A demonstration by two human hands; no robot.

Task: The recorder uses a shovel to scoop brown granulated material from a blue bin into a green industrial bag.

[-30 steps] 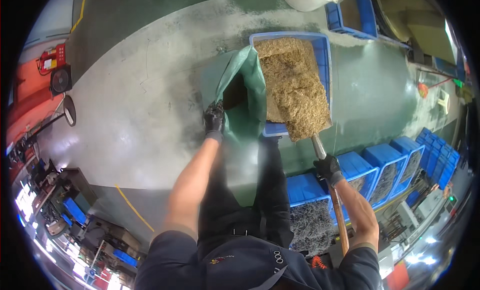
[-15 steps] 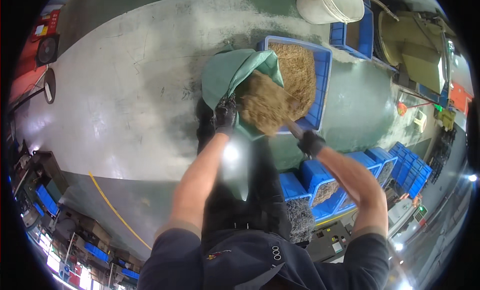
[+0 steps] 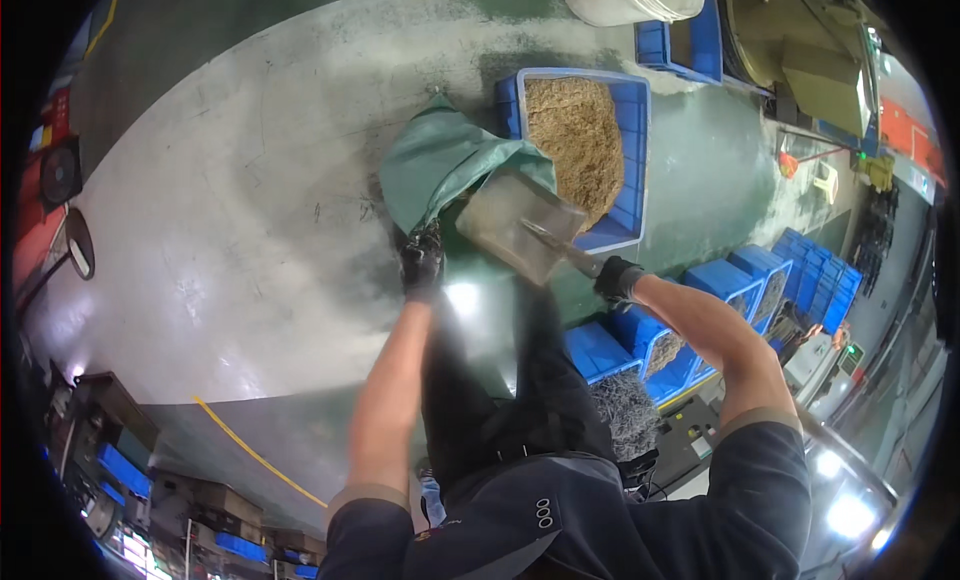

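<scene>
Fingers of gloved left hand clamped on green sack; right hand closed round scoop handle, near blue crate.

This is a factory or workshop floor. Under the hands lies a green painted concrete floor, worn pale and scuffed, with a yellow line marked across it behind the left arm. Just beyond the hands stands a blue plastic crate heaped with tan metal shavings. To the right of the right arm, more blue bins stand in rows, some holding grey swarf. Machinery stands far ahead on the right.
</scene>
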